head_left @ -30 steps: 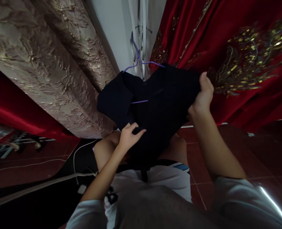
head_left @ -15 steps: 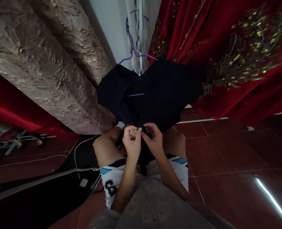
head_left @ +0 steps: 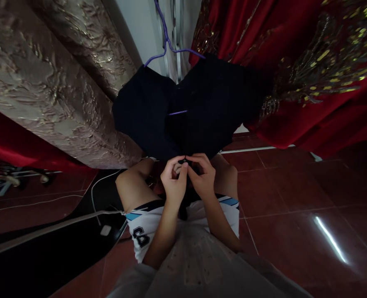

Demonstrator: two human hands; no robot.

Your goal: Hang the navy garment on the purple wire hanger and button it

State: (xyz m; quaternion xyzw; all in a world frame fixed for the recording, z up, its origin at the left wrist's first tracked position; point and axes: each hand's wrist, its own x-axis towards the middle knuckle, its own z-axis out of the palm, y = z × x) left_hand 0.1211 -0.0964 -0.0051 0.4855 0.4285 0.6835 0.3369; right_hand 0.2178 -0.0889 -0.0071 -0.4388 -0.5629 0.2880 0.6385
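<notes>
A dark navy garment point(head_left: 214, 99) with a collar-like opening hangs on a purple hanger point(head_left: 166, 39) in front of my knees. My left hand point(head_left: 175, 178) pinches the lower front edge of the garment between thumb and fingers. Right beside it, my right hand point(head_left: 202, 174) grips the same edge, its fingertips almost meeting the left ones. A small dark button point(head_left: 184, 160) with a pale mark shows between the fingertips. Above the hands the two front edges spread apart, and the hanger's lower bar shows in the gap. Folds of dark cloth below the fingers are hard to make out.
A pale textured gown point(head_left: 62, 95) hangs at the left, and red satin cloth point(head_left: 283, 132) with gold sequins at the right. On the left, a black surface point(head_left: 47, 256) carries a white cable point(head_left: 93, 194). Red tiles point(head_left: 283, 190) cover the floor.
Both hands have come closer together at the garment's front edge, and the button now shows between them. The garment's left front panel lies flatter. The view has shifted slightly.
</notes>
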